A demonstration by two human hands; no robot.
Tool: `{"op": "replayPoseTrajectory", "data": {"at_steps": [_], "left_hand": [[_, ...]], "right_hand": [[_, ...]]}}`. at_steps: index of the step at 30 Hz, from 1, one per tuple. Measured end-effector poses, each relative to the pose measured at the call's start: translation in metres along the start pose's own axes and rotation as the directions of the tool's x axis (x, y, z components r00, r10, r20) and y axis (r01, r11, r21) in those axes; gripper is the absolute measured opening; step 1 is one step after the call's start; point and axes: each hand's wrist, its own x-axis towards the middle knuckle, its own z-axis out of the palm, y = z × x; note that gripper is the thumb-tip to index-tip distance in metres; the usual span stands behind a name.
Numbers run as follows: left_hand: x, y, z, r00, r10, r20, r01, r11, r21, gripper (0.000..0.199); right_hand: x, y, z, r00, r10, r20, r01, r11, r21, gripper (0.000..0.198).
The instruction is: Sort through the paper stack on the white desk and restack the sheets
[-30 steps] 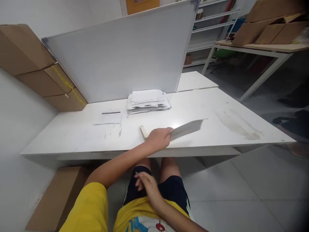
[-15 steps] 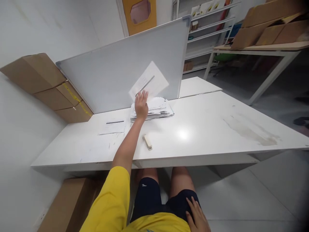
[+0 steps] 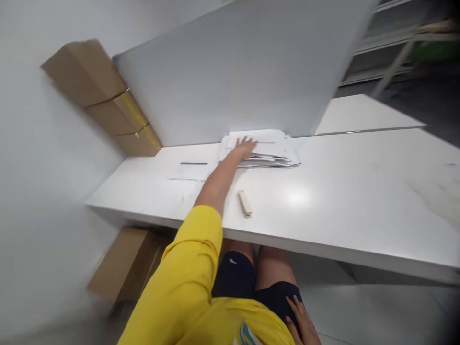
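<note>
My left hand (image 3: 243, 146) is stretched out across the white table (image 3: 341, 201) and lies flat, fingers spread, on top of a stack of white papers (image 3: 268, 148) at the foot of a whiteboard (image 3: 244, 72). A sheet with a dark bar lies on top of that stack. My right hand (image 3: 302, 323) rests open on my thigh below the table edge. A small cream stapler (image 3: 245, 202) lies on the table next to my left forearm.
A single sheet with a black bar (image 3: 192, 170) lies left of the stack. Cardboard boxes (image 3: 104, 96) lean on the wall at the left, and another box (image 3: 125, 261) sits on the floor under the table. A second table (image 3: 355, 115) adjoins at the right.
My left hand carried a sheet from the table front up over the stack and has laid it down there. The hand is now flat on the stack. The view swung left.
</note>
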Motion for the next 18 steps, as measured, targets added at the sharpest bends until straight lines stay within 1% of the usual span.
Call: {"op": "replayPoseTrajectory", "data": {"at_steps": [2, 4, 5, 7, 9, 10, 11, 12, 13, 14, 15, 16, 18], "left_hand": [[-0.004, 0.009, 0.009, 0.999, -0.039, 0.011, 0.039, 0.998, -0.05, 0.079], [-0.017, 0.017, 0.025, 0.998, -0.054, 0.008, 0.055, 0.994, -0.093, 0.079], [-0.027, 0.019, 0.034, 0.999, -0.05, -0.01, 0.049, 0.993, -0.103, 0.079], [-0.054, 0.015, 0.054, 0.994, -0.039, -0.099, 0.031, 0.996, -0.087, 0.081], [-0.089, -0.001, 0.073, 0.972, -0.077, -0.221, 0.069, 0.997, -0.043, 0.078], [-0.108, -0.014, 0.081, 0.956, -0.127, -0.266, 0.124, 0.992, -0.029, 0.074], [-0.126, -0.029, 0.089, 0.938, -0.206, -0.28, 0.204, 0.978, -0.036, 0.068], [-0.144, -0.044, 0.096, 0.916, -0.305, -0.261, 0.299, 0.952, -0.062, 0.064], [-0.16, -0.058, 0.102, 0.889, -0.402, -0.218, 0.39, 0.915, -0.098, 0.061], [-0.174, -0.07, 0.108, 0.862, -0.478, -0.171, 0.46, 0.878, -0.136, 0.059], [-0.185, -0.079, 0.113, 0.841, -0.525, -0.133, 0.503, 0.848, -0.169, 0.056], [-0.193, -0.085, 0.118, 0.83, -0.545, -0.121, 0.518, 0.833, -0.194, 0.052], [-0.202, -0.088, 0.125, 0.825, -0.536, -0.18, 0.496, 0.839, -0.223, 0.044]], "right_hand": [[-0.009, -0.011, -0.008, 0.999, 0.038, -0.034, -0.038, 0.999, 0.003, 0.075], [-0.019, -0.023, -0.014, 0.997, 0.059, -0.045, -0.06, 0.998, -0.018, 0.076], [-0.023, -0.028, -0.017, 0.997, 0.062, -0.038, -0.063, 0.997, -0.034, 0.076], [-0.03, -0.035, -0.019, 0.998, 0.057, -0.038, -0.06, 0.996, -0.065, 0.076], [-0.035, -0.038, -0.02, 0.998, 0.047, -0.049, -0.051, 0.995, -0.089, 0.077], [-0.036, -0.038, -0.02, 0.998, 0.042, -0.051, -0.047, 0.994, -0.098, 0.077], [-0.036, -0.037, -0.019, 0.998, 0.039, -0.054, -0.044, 0.993, -0.107, 0.077], [-0.036, -0.035, -0.019, 0.998, 0.036, -0.054, -0.042, 0.992, -0.115, 0.078], [-0.035, -0.033, -0.018, 0.998, 0.032, -0.054, -0.039, 0.992, -0.124, 0.079], [-0.034, -0.03, -0.017, 0.998, 0.028, -0.053, -0.035, 0.991, -0.131, 0.081], [-0.032, -0.028, -0.017, 0.998, 0.024, -0.052, -0.031, 0.99, -0.135, 0.082], [-0.03, -0.026, -0.016, 0.998, 0.022, -0.051, -0.028, 0.99, -0.136, 0.083], [-0.026, -0.023, -0.015, 0.999, 0.025, -0.047, -0.031, 0.991, -0.129, 0.083]]}}
